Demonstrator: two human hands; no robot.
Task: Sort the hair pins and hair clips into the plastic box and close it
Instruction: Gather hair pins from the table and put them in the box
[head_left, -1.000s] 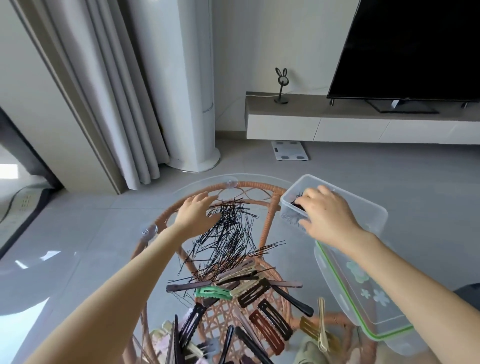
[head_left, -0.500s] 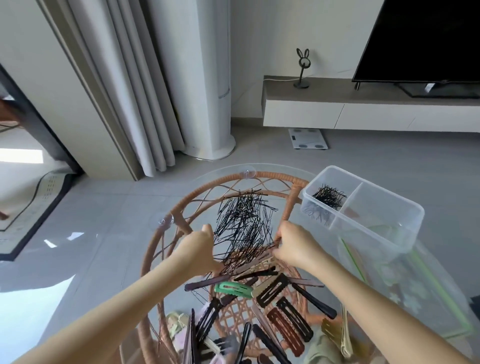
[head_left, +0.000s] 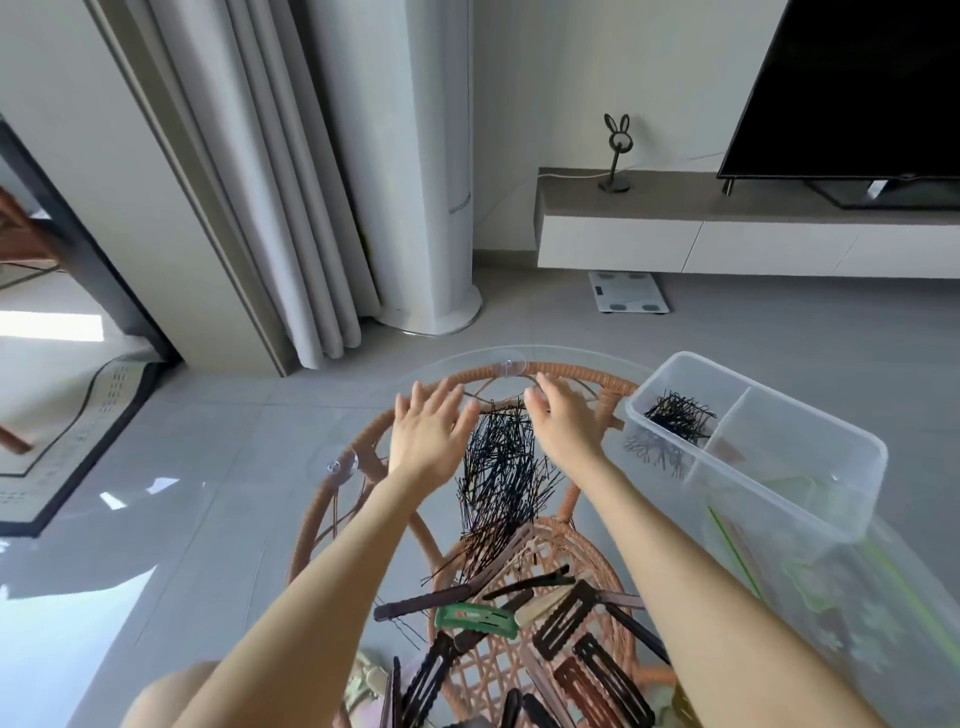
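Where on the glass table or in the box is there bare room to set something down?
Free: the plastic box's near compartment, and the glass left of the left hand. Crowded: the hair pins between it and the right hand, and the hair clips nearer.

TV (head_left: 857, 83), curtain (head_left: 280, 182), scale (head_left: 628, 292).

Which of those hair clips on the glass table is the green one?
The flat green snap clip, lying just in front of the heap of black hair pins. It is the only green one; the clips around it are brown, black or beige.
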